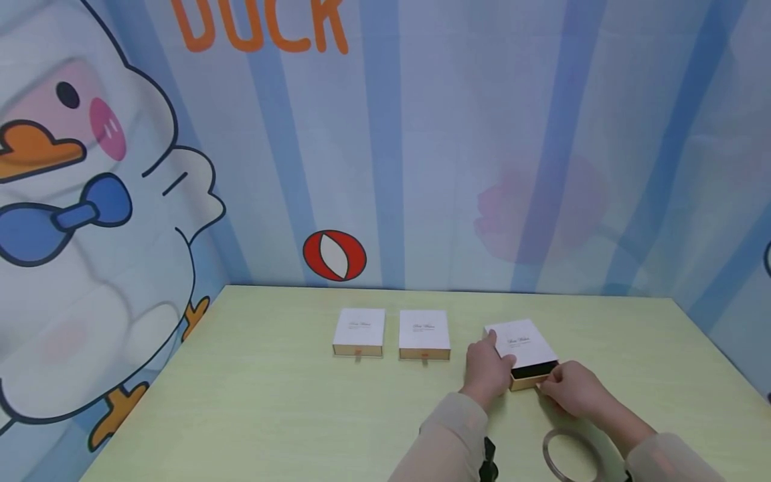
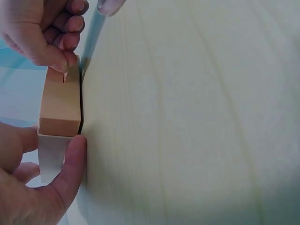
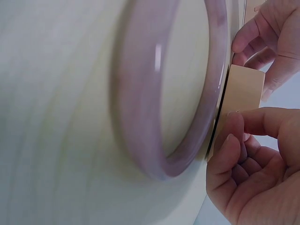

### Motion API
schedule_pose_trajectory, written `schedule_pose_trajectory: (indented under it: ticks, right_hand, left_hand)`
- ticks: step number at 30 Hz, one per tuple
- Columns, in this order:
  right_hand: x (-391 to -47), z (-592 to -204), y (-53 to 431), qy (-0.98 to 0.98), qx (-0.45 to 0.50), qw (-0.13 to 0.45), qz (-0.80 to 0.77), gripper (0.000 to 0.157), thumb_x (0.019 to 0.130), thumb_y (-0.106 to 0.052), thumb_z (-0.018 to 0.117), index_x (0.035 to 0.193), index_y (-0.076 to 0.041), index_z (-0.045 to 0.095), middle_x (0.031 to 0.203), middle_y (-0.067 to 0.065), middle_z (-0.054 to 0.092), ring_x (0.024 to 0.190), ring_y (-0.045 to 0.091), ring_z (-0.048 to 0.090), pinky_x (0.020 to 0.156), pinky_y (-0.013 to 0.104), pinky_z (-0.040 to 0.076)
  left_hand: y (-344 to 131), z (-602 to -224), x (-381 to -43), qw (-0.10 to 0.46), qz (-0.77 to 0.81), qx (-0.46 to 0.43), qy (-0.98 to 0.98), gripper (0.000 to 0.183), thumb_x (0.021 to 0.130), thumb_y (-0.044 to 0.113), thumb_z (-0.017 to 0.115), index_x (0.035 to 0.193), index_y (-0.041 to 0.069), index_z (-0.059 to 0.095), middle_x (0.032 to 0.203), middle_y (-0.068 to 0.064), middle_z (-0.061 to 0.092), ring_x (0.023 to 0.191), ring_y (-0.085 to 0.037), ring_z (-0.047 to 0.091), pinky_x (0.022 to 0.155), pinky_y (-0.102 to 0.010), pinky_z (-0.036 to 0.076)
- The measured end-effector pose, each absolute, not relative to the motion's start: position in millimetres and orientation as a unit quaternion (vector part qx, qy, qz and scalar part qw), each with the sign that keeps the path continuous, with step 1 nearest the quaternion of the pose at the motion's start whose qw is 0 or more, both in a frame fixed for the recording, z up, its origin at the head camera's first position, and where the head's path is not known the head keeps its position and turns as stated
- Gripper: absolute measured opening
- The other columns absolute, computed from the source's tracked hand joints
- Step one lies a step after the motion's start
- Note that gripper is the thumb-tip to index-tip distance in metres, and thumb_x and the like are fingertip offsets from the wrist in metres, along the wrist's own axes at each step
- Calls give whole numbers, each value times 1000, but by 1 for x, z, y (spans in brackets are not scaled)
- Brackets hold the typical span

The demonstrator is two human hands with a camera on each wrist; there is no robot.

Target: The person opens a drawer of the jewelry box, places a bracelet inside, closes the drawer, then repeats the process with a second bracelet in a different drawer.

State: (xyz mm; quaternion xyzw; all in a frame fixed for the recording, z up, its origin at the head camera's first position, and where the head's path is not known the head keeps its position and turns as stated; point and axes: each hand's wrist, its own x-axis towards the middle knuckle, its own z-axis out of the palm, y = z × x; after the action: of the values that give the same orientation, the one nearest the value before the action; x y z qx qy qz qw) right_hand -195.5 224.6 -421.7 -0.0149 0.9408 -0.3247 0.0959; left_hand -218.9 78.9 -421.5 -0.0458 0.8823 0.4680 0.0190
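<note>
A white-topped drawer box (image 1: pixel 523 343) sits at the right of the table, its tan drawer (image 1: pixel 529 379) pulled partly out and showing a black inside. My left hand (image 1: pixel 486 368) grips the box's sleeve by its sides, thumb and fingers apart across it in the left wrist view. With thumb and forefinger, my right hand (image 1: pixel 572 388) pinches the small ribbon tab at the drawer's front; in the left wrist view the tab (image 2: pixel 64 77) shows below the fingertips. Nearer me lies a pale mauve bangle (image 1: pixel 549 455), large in the right wrist view, touching neither hand.
Two similar boxes, one at the left (image 1: pixel 359 331) and one in the middle (image 1: pixel 424 333), stand shut with tabs facing me. The light wooden table (image 1: pixel 271 402) ends at a printed blue backdrop (image 1: pixel 452 147). A dark object (image 1: pixel 488 460) shows by my left sleeve.
</note>
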Motion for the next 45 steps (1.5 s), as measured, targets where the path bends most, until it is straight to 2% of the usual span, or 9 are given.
schedule_pose_trajectory:
  ticks: [10,23,38,45]
  right_hand:
    - [-196,-422,226,939,-6,120,-322,28,88,-15,58,61,-8,57,53,-1,51,48,10,45,45,22,35]
    - [-192,-421,226,943,-23,100,-318,30,88,-15,59,59,-7,56,50,-3,48,47,9,42,44,22,32]
    - [-192,-421,226,937,-9,114,-329,28,88,-14,57,61,-7,57,52,-2,48,48,10,42,45,21,33]
    - [-192,-422,227,937,-14,111,-331,27,88,-14,58,61,-7,58,52,-2,49,49,10,42,45,21,32]
  left_hand:
    - [78,-422,-219,20,467,-44,883,56,87,19,67,138,7,49,136,-16,52,129,-27,45,106,-37,39]
    - [78,-424,-217,25,476,-47,878,57,87,19,67,139,7,48,138,-16,50,130,-27,44,107,-37,38]
    - [78,-424,-221,22,482,-45,875,57,87,19,67,139,6,47,140,-16,48,132,-27,41,109,-37,36]
    - [76,-426,-221,5,469,-26,883,56,87,17,67,137,3,48,135,-18,53,128,-30,46,106,-37,39]
